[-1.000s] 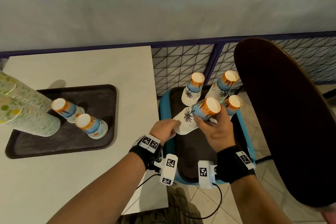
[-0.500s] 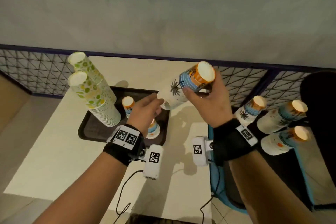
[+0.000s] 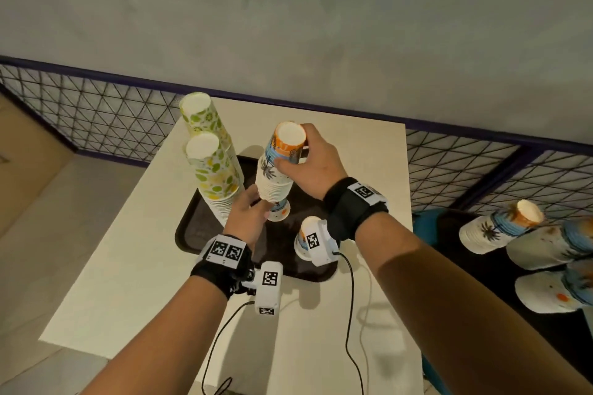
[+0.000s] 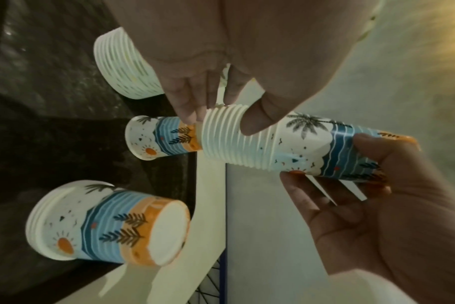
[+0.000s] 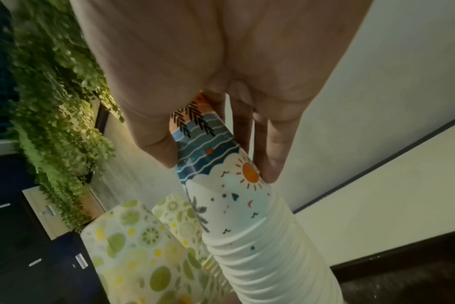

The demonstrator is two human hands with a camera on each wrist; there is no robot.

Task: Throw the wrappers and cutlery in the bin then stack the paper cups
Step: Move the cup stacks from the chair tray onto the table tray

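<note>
A stack of beach-print paper cups (image 3: 276,170) hangs upside down over the dark tray (image 3: 192,231) on the white table. My right hand (image 3: 308,163) grips its upper, orange end; my left hand (image 3: 252,210) pinches the lowest rims. In the left wrist view the stack's (image 4: 273,144) open end just covers the base of a single upturned beach cup (image 4: 159,139) standing on the tray. The right wrist view shows my right hand (image 5: 216,156) with thumb and fingers round the stack (image 5: 237,201). A short beach-cup stack (image 4: 112,224) stands beside it on the tray.
Two tall lime-print cup stacks (image 3: 208,157) lean on the tray's left side, close to my left hand. At the right, several beach-cup stacks (image 3: 494,228) stand on a second dark tray (image 3: 449,234). Behind the table run a wire-mesh fence (image 3: 96,119) and a grey wall.
Both hands carried the beach-cup stack left from the right-hand tray to the table's tray, turned it from tilted to nearly upright, and lowered it onto the single cup.
</note>
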